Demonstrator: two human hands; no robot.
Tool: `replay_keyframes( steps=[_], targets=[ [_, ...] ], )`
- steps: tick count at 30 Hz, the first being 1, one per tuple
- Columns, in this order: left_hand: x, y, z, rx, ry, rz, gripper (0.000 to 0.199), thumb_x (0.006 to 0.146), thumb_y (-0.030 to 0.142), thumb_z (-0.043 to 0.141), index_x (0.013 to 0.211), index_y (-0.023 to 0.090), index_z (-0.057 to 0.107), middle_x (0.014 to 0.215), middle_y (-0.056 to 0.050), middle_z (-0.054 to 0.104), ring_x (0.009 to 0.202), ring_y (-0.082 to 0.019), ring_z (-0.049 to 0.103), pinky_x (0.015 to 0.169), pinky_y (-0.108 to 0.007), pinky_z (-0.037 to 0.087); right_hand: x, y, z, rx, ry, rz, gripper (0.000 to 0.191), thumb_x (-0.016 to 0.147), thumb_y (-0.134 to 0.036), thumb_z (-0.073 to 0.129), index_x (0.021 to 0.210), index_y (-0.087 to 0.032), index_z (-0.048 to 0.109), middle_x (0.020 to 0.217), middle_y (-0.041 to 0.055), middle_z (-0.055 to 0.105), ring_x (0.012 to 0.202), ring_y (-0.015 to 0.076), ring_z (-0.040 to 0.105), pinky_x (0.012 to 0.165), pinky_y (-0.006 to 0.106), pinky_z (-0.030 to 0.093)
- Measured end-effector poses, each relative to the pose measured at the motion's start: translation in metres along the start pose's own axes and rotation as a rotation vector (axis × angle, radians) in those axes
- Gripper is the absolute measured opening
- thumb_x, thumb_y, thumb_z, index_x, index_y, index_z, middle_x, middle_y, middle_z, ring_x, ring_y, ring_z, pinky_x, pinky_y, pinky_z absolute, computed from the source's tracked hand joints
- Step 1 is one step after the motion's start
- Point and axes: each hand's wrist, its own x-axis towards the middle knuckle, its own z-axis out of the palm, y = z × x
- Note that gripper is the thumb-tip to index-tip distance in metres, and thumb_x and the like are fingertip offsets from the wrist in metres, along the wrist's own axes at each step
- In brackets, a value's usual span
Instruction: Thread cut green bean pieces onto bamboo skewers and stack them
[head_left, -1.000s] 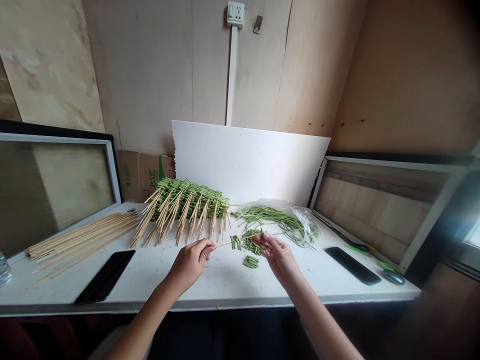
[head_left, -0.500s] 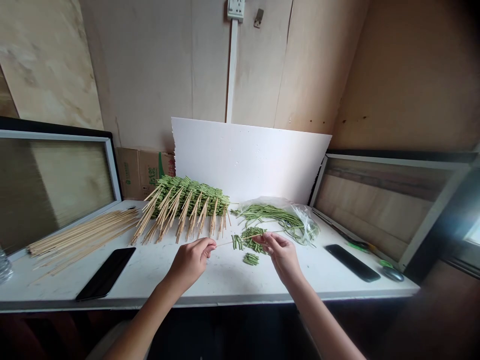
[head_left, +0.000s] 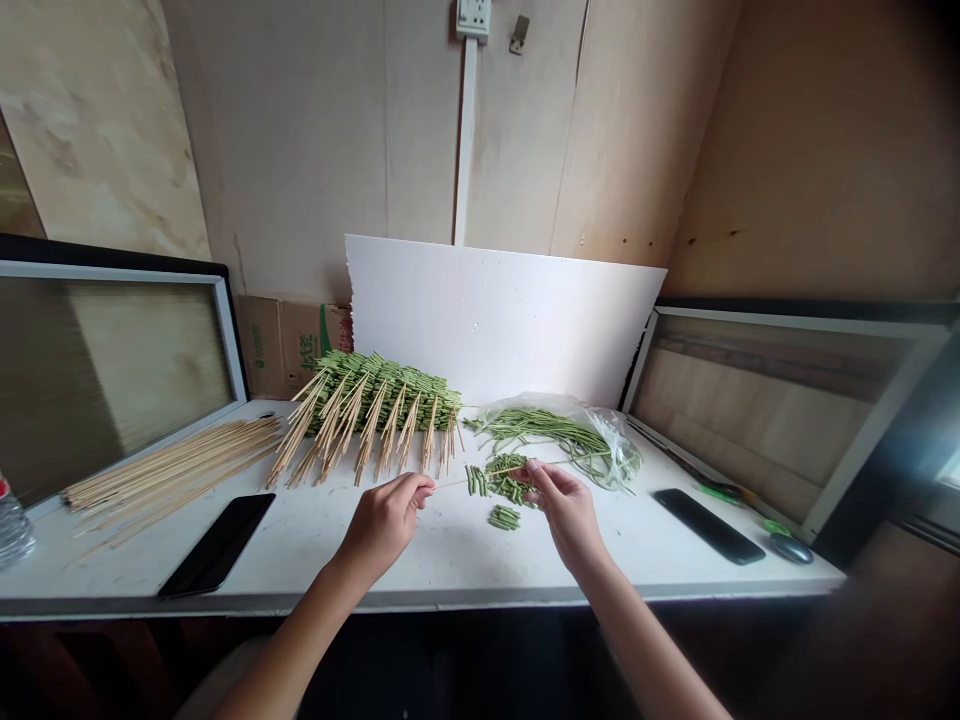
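A thin wooden skewer [head_left: 452, 485] spans the gap between my two hands, with several short green bean pieces [head_left: 476, 480] threaded on it. My left hand [head_left: 397, 505] pinches one end. The fingers of my right hand [head_left: 559, 495] are closed at the other end, beside a pile of cut bean pieces [head_left: 508, 487]. Just below that pile lies a small row of bean pieces [head_left: 504, 517]. Behind my left hand, filled skewers [head_left: 382, 400] are stacked with their bare sticks pointing toward me.
Loose skewers [head_left: 180, 465] and a black phone [head_left: 217, 545] lie at left, near a plastic bottle [head_left: 13, 525]. Long beans [head_left: 555, 430] in a clear bag sit at back right. Another dark phone [head_left: 709, 525] and a mouse [head_left: 790, 547] lie at right.
The view has shifted very slightly. Both hands keep nearly the same pose on the skewer, and the threaded bean pieces stay in about the same place.
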Motion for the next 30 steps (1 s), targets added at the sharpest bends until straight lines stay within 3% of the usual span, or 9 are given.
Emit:
replay_keyframes(
  steps=[6, 12, 20, 27, 30],
  targets=[
    [-0.002, 0.007, 0.005, -0.027, -0.009, 0.013, 0.025, 0.095, 0.001, 0.045, 0.099, 0.019, 0.063, 0.080, -0.002, 0.072, 0.071, -0.014, 0.071, 0.065, -0.021, 0.055, -0.006, 0.001, 0.009, 0.011, 0.077, -0.058, 0.036, 0.078, -0.054, 0.083, 0.095, -0.022, 0.082, 0.112, 0.0104, 0.079, 0.106, 0.0301, 0.070, 0.081, 0.037, 0.057],
    [-0.004, 0.016, 0.013, -0.028, 0.028, 0.046, 0.030, 0.092, -0.002, 0.042, 0.100, 0.018, 0.063, 0.082, -0.003, 0.073, 0.072, -0.015, 0.073, 0.065, -0.023, 0.059, -0.013, 0.004, 0.018, 0.118, 0.172, -0.050, 0.034, 0.076, -0.052, 0.084, 0.092, -0.022, 0.082, 0.107, 0.0104, 0.080, 0.113, 0.0321, 0.069, 0.082, 0.037, 0.057],
    [-0.007, 0.021, 0.019, -0.063, 0.088, 0.055, 0.037, 0.087, -0.007, 0.039, 0.101, 0.018, 0.062, 0.081, -0.003, 0.073, 0.074, -0.015, 0.075, 0.067, -0.023, 0.062, -0.020, 0.006, 0.024, 0.198, 0.155, -0.017, 0.033, 0.076, -0.051, 0.085, 0.092, -0.022, 0.081, 0.107, 0.0117, 0.080, 0.116, 0.0331, 0.068, 0.085, 0.039, 0.056],
    [-0.008, 0.035, 0.025, -0.079, 0.065, 0.053, 0.034, 0.090, -0.005, 0.039, 0.102, 0.018, 0.061, 0.081, -0.003, 0.071, 0.074, -0.015, 0.073, 0.070, -0.024, 0.061, -0.038, 0.020, 0.043, 0.119, 0.159, -0.004, 0.035, 0.074, -0.051, 0.086, 0.086, -0.019, 0.080, 0.089, 0.0060, 0.075, 0.087, 0.0220, 0.065, 0.077, 0.034, 0.056],
    [-0.008, 0.035, 0.026, -0.078, 0.050, 0.028, 0.029, 0.094, 0.000, 0.041, 0.101, 0.019, 0.062, 0.081, -0.003, 0.071, 0.073, -0.015, 0.073, 0.069, -0.024, 0.060, -0.037, 0.023, 0.044, 0.129, 0.172, 0.008, 0.038, 0.071, -0.052, 0.088, 0.088, -0.019, 0.080, 0.091, 0.0059, 0.075, 0.087, 0.0220, 0.065, 0.079, 0.034, 0.057]
  ],
)
